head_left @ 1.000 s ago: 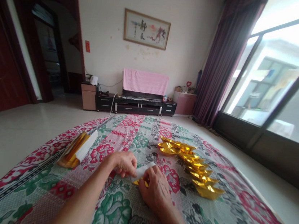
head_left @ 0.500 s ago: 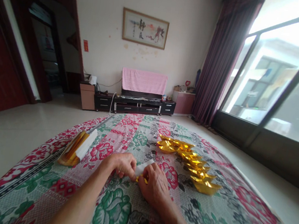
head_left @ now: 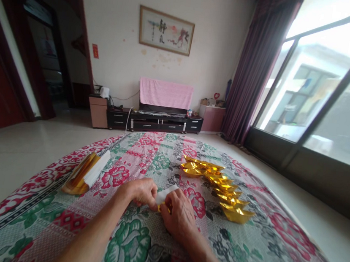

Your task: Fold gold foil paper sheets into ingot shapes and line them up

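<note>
A sheet of paper (head_left: 164,194), white on top with a gold folded edge, lies on the flowered cloth between my hands. My left hand (head_left: 145,192) has its fingers curled and pressed on the sheet's left end. My right hand (head_left: 178,211) is bent over the right part, its fingers closed on it and hiding much of the gold edge. To the right stand several folded gold paper boats (head_left: 236,214) in a slanting row. At the left lies a stack of gold and white sheets (head_left: 85,174).
The round table (head_left: 130,251) has a flowered cloth. Beyond it stand a low black cabinet (head_left: 158,124) and a pink cloth (head_left: 166,93) over a screen. A window (head_left: 313,92) and dark curtain (head_left: 249,68) are at the right.
The view has shifted slightly, so the room and table items appear a little further left. Both hands keep nearly the same hold on the paper.
</note>
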Motion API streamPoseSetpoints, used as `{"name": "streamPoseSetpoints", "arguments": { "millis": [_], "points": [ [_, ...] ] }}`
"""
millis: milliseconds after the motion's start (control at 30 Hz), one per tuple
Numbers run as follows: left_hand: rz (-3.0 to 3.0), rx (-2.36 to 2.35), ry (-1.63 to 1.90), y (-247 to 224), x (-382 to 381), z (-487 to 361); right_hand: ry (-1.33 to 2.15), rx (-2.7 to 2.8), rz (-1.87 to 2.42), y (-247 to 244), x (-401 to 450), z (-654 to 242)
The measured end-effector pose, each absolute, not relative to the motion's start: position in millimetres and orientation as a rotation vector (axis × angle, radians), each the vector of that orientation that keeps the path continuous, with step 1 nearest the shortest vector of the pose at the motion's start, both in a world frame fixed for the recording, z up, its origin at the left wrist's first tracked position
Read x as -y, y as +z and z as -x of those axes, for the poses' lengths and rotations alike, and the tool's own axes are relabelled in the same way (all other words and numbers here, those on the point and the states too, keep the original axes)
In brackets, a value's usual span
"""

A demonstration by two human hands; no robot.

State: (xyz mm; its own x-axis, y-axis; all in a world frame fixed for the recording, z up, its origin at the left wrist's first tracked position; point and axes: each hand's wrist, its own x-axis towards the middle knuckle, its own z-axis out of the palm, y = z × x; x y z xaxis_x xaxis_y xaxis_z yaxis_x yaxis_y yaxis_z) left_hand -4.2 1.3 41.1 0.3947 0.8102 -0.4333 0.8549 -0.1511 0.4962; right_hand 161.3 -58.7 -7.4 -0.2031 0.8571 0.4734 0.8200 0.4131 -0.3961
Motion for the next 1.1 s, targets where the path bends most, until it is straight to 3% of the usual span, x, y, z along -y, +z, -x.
{"name": "streamPoseSetpoints", "arguments": {
  "millis": [1100],
  "points": [
    [-1.957, -1.416, -0.107, 37.2, -5.9, 8.4, 0.453, 2.198, 1.346, 11.1, 41.5, -192.2]
  ]
}}
